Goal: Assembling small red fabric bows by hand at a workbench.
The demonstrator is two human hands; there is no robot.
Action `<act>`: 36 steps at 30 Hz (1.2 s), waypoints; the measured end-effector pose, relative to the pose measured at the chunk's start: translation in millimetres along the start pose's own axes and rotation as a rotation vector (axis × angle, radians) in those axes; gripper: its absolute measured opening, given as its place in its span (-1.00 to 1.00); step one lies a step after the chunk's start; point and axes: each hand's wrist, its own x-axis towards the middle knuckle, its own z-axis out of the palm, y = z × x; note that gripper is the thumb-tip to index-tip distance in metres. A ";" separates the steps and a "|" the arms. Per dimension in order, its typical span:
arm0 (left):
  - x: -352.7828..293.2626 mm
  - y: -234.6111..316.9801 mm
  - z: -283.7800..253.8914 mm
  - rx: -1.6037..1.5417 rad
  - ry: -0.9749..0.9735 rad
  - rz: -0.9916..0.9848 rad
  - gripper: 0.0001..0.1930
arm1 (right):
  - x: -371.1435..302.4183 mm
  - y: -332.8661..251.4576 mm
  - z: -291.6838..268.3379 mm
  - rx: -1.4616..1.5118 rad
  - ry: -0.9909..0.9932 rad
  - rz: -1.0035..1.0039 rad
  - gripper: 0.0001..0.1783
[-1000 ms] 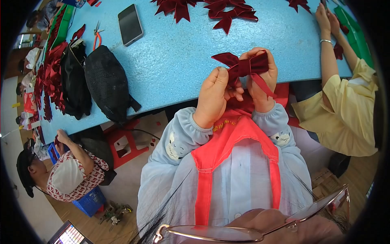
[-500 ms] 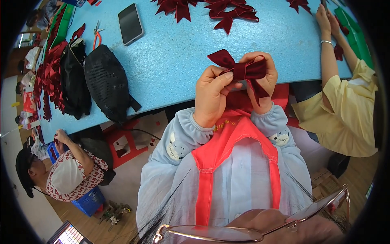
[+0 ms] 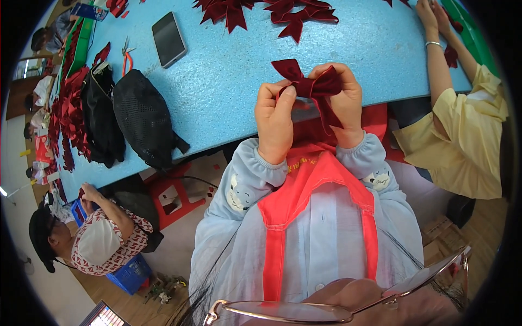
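A long, speckled light-blue tabletop (image 3: 228,81) fills most of my view, running between the people at work. On the right, a co-worker in a pale yellow shirt (image 3: 462,146) reaches over its edge; on the left sits another in a red-and-white patterned top (image 3: 133,223), a blue plastic crate (image 3: 130,274) just beside. A heap of dark red velvet ribbon pieces (image 3: 73,106) lies near a limp black mesh bag (image 3: 144,117).

In the middle, the left hand (image 3: 274,119) pinches and the right hand (image 3: 348,103) cradles a dark red velvet bow (image 3: 304,88), held up near the tabletop's edge. It looks soft: a flat band wraps its centre, a full loop swells rightward, one pointed tail juts up-left, another hangs down.
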 end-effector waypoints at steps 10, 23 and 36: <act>2.2 -20.9 -2.2 0.108 -0.032 0.180 -0.88 | 0.8 4.9 -21.0 0.235 -0.079 0.182 -0.88; 10.9 4.7 -9.2 0.673 -0.125 0.592 -0.85 | 19.1 -55.4 -29.3 -0.400 -0.458 0.086 -0.72; 2.2 11.1 -5.4 -0.064 -0.167 -0.429 -0.86 | 8.3 -19.7 -18.3 -0.029 -0.142 0.342 -0.83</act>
